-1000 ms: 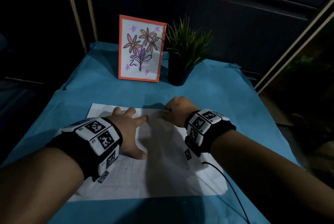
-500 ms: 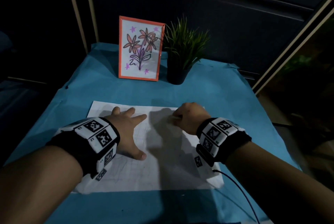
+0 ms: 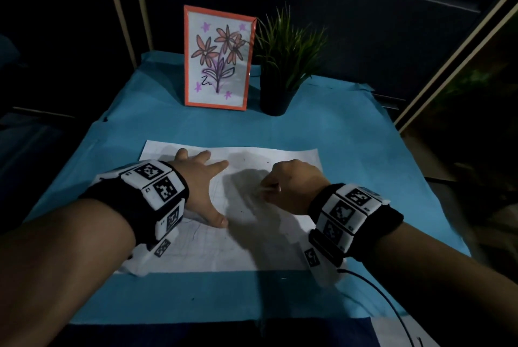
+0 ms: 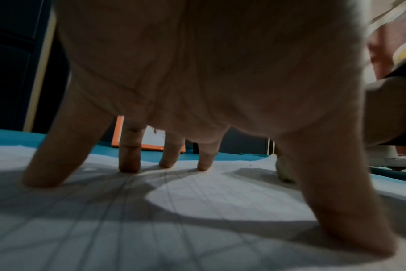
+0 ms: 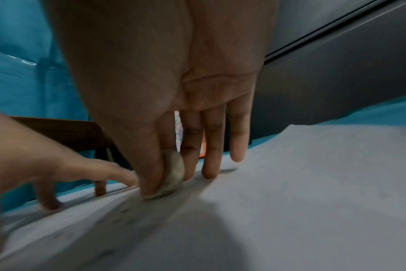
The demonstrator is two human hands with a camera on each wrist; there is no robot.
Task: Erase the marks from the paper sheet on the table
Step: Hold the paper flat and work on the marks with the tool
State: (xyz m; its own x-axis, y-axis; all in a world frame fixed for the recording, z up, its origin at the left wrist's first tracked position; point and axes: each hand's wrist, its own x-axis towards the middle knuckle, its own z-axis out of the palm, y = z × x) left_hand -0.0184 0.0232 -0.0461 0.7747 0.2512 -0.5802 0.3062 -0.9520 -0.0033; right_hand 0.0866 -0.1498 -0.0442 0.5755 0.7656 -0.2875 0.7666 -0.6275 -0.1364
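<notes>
A white paper sheet (image 3: 252,245) with faint pencil grid lines lies flat on the blue table cover (image 3: 168,128). My left hand (image 3: 200,187) presses on the sheet's left half with fingers spread straight; the left wrist view shows its fingertips (image 4: 130,165) on the paper (image 4: 197,201). My right hand (image 3: 291,187) is over the sheet's right half. In the right wrist view it pinches a small worn grey eraser (image 5: 173,174) between thumb and fingers, the eraser's lower edge against the paper (image 5: 290,201). The picture is blurred around it.
A flower drawing in an orange frame (image 3: 220,58) stands at the table's far edge. A potted green plant (image 3: 283,66) in a black pot stands right of it. A black cable (image 3: 372,288) trails from my right wrist off the near right side. Dark surroundings ring the table.
My right hand has moved right and toward me across the sheet, from near the left hand's fingertips to the right half. The left hand has stayed pressed in place.
</notes>
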